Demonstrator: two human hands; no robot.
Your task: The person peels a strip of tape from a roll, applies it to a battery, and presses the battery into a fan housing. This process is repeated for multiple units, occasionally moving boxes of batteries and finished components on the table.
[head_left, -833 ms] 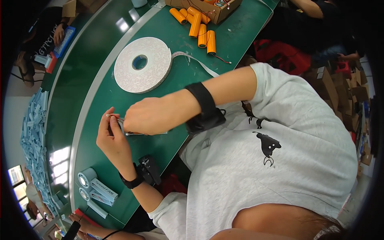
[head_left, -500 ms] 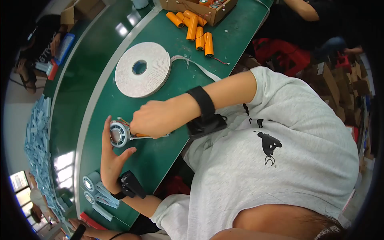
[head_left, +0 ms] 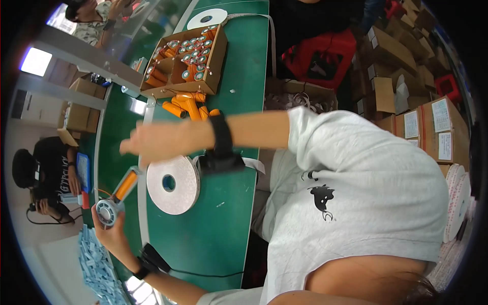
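The person's left hand (head_left: 113, 235) is closed around the lower end of an orange cylindrical cell (head_left: 118, 194) with a silvery round end cap, holding it tilted out past the edge of the green worktop (head_left: 223, 229). The right hand (head_left: 152, 142) hangs blurred above the worktop with fingers spread, seemingly holding nothing. Just below it lies a large white tape roll (head_left: 173, 184). Further off, loose orange cells (head_left: 189, 105) lie beside a cardboard box (head_left: 216, 58) of more.
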